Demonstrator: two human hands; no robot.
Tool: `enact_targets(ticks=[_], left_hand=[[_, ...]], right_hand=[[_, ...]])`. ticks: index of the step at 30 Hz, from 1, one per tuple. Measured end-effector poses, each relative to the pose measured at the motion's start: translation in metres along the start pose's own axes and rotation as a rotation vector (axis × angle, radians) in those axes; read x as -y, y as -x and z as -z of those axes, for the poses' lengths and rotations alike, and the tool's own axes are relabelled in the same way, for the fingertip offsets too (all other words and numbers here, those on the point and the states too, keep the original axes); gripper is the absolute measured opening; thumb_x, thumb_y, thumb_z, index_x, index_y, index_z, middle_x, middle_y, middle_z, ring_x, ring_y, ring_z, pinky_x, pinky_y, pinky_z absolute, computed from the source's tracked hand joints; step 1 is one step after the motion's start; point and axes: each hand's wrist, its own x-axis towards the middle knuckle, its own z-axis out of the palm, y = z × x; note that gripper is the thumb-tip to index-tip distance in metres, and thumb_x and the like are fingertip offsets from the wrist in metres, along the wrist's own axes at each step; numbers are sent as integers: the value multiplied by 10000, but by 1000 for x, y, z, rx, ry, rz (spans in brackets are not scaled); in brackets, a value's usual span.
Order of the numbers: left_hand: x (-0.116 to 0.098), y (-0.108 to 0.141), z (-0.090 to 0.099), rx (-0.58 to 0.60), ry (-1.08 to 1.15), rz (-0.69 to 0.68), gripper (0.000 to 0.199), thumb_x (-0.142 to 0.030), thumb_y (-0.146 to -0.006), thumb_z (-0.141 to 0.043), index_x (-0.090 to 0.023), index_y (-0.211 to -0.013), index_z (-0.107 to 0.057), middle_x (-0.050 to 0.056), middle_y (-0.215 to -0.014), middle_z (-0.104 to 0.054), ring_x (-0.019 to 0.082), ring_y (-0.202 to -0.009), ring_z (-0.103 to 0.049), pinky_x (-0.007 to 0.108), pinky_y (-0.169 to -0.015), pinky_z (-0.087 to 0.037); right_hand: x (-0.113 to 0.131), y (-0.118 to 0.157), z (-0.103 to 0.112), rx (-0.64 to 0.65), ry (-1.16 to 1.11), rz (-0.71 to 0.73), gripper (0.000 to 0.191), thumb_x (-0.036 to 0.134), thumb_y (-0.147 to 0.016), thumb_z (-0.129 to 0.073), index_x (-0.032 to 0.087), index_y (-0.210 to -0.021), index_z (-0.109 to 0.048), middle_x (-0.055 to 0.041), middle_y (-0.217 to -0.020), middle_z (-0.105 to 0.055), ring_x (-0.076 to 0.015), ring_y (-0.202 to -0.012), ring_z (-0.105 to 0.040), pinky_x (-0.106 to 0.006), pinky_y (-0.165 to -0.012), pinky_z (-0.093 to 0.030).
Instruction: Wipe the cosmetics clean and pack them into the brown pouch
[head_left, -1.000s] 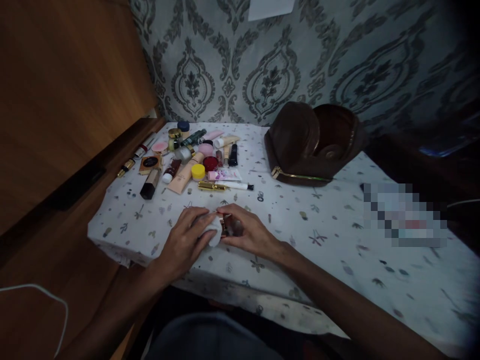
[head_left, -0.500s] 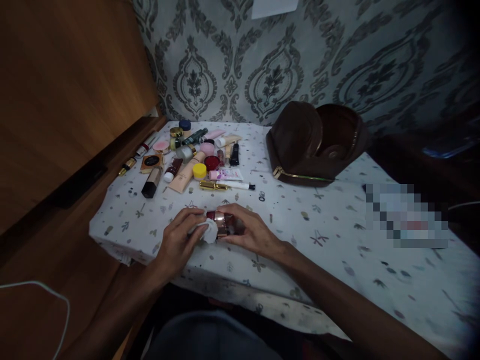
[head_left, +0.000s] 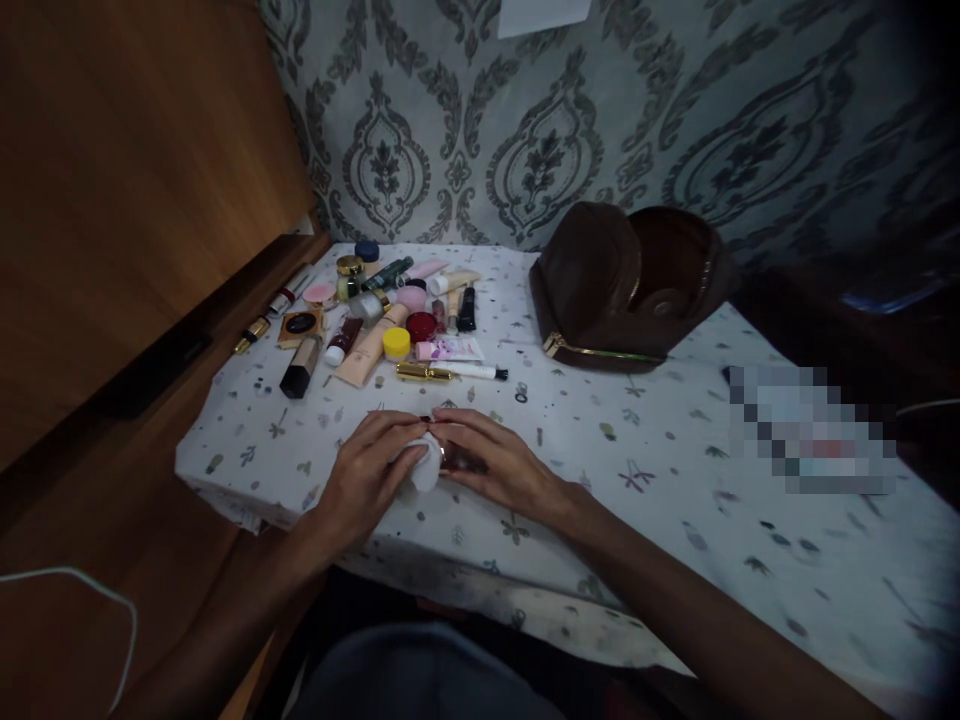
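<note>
Head view: the container (head_left: 463, 459) sits between right fingers (head_left: 469, 423).

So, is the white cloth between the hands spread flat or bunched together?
Bunched: the white cloth shows as a small wad in the left hand, though part of it is hidden.

Near the front edge of the tabletop (head_left: 585, 455), the left hand's grip (head_left: 367, 462) holds a white wad (head_left: 426, 472) against what seems a shiny container (head_left: 462, 458), mostly hidden, in the right hand's grip (head_left: 501, 455). Cosmetics (head_left: 372, 350) lie far left; an open brown bag (head_left: 589, 270) stands far right of them.
</note>
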Motion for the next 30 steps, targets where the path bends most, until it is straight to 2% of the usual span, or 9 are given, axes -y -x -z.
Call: enact_targets(ticks=[4, 6, 9, 12, 16, 21, 27, 30], left_hand=[[1, 3, 3, -25, 24, 23, 191, -129, -924, -594, -194, -1085, -673, 93, -1041, -690, 196, -1009, -657, 344, -860, -563], [1, 6, 4, -42, 39, 23, 180, -132, -919, -603, -200, -1067, -678, 88, -1021, -697, 200, -995, -661, 352, -851, -565], [-1, 9, 4, -59, 67, 15, 175, -119, -909, -614, -196, -1050, -683, 86, -990, -707, 197, -974, -662, 346, -837, -562], [-1, 9, 5, -60, 94, 42, 159, -125, -915, -604, -199, -1025, -691, 80, -973, -715, 195, -957, -669, 344, -827, -563], [2, 12, 10, -35, 119, 109, 133, -155, -924, -595, -206, -995, -696, 66, -958, -723, 189, -934, -680, 340, -819, -568], [8, 14, 12, -16, 142, 148, 156, -160, -932, -590, -202, -1041, -694, 66, -1005, -707, 175, -971, -672, 317, -843, -556], [5, 6, 9, 50, 141, 160, 221, -224, -928, -608, -221, -1135, -686, 79, -1072, -685, 201, -1029, -652, 337, -879, -541], [4, -3, 9, 89, 172, 210, 191, -242, -940, -585, -206, -1094, -690, 75, -1025, -693, 197, -981, -654, 320, -856, -527]], right_hand=[[4, -1, 4, 55, -68, -59, 514, 393, -898, -652, 247, -1368, -503, -147, -1408, -476, -251, -1297, -531, -414, -1040, -508], [7, -3, 5, 42, -68, -104, 575, 462, -860, -680, 249, -1363, -499, -149, -1387, -488, -270, -1291, -530, -442, -1039, -504], [9, -6, 4, 18, -65, -175, 594, 482, -831, -711, 234, -1332, -512, -139, -1283, -563, -268, -1173, -601, -437, -964, -546], [10, -6, 3, 37, -89, -235, 530, 441, -829, -726, 233, -1284, -550, -97, -1124, -637, -232, -986, -659, -407, -858, -577], [9, -6, 4, 15, -115, -217, 521, 411, -822, -740, 228, -1277, -565, -83, -1052, -654, -211, -895, -658, -384, -795, -573], [7, -7, 4, 14, -171, -152, 519, 366, -835, -736, 247, -1305, -552, -85, -1113, -639, -198, -948, -652, -357, -807, -575], [3, -7, 3, 4, -193, -77, 572, 382, -854, -715, 266, -1376, -513, -105, -1207, -626, -234, -1135, -619, -415, -942, -552], [2, -7, 4, 18, -202, -53, 583, 363, -863, -709, 276, -1398, -496, -110, -1242, -614, -234, -1178, -602, -427, -975, -539]])
